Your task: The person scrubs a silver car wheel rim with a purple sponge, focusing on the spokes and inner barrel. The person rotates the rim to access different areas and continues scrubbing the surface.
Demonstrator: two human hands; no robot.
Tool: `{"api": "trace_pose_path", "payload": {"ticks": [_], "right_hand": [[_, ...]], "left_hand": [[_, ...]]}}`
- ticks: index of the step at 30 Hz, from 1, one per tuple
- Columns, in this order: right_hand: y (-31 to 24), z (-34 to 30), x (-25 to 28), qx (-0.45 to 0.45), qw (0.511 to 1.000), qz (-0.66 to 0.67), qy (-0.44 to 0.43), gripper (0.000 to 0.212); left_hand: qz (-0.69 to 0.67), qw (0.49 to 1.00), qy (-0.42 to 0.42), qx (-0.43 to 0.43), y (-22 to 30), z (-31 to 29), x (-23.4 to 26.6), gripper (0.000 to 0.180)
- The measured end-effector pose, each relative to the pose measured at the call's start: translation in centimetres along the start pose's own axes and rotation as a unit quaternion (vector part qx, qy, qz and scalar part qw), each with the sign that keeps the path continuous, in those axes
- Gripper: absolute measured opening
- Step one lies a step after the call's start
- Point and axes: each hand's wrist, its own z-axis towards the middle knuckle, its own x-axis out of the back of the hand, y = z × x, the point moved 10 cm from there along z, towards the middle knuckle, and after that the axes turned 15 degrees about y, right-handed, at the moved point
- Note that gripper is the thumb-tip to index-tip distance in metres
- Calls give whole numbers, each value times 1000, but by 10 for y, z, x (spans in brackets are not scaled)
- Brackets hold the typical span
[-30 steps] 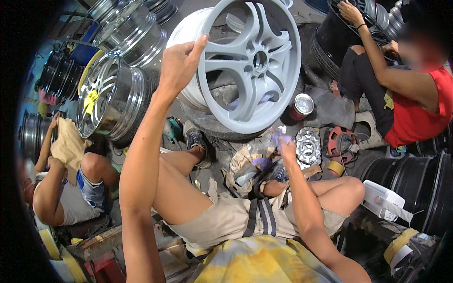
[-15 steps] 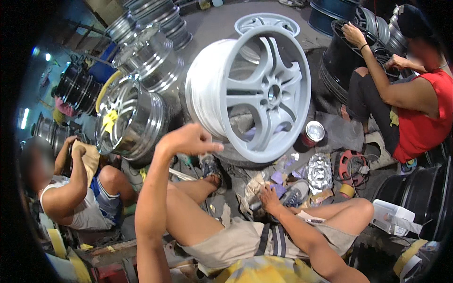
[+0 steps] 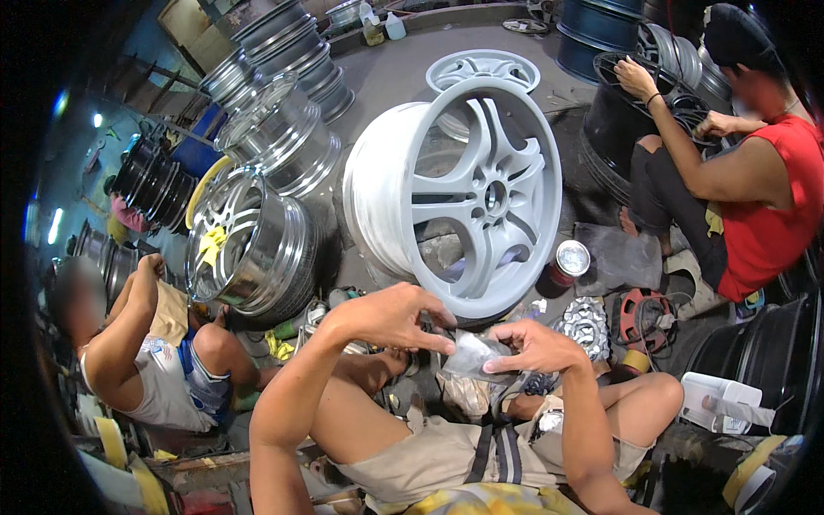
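Before me stands a large alloy wheel rim [image 3: 403, 202] in pale grey primer, tilted so its spoked face turns right. Below its lower edge, both hands are at a small grey sheet [image 3: 470, 356] with a whitish patch, which looks like worn sandpaper. My left hand [image 3: 390, 318] pinches its left edge between thumb and fingers. Thumb and fingertips of my right hand [image 3: 542, 348] close on its right side. The sheet hangs over my lap, apart from the rim. The fingertips behind it are partly hidden.
A second grey rim [image 3: 483, 70] lies behind. Chrome rims [image 3: 249, 245] are stacked left. A can [image 3: 571, 259] and a red round tool [image 3: 644, 319] sit right. Co-workers sit at both sides, one in a red top [image 3: 768, 206], one in a white top [image 3: 163, 378].
My left hand has come down from in front of the rim. My right hand has risen from the clutter on the floor with the grey sheet, and the hands have met on it.
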Motion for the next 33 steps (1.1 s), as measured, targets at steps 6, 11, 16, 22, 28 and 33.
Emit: {"api": "trace_pose_path", "payload": {"ticks": [6,11,16,22,28,33], "right_hand": [[-28,-13,54,58,958,200,197,44],[-47,-33,97,223,925,203,233,63],[-38,-38,109,179,894,184,368,28],[-35,-37,111,146,905,137,376,19],[-28,-34,112,137,879,111,442,26],[-35,-18,85,147,880,233,387,37]], "left_hand": [[-225,968,38,106,-1,27,-13,28],[-375,900,128,179,-11,45,5,25],[-380,888,80,246,-17,53,-17,29],[-145,961,233,39,10,68,-3,34],[-157,971,172,50,16,71,-18,28],[-289,940,162,85,-2,68,-19,23]]}}
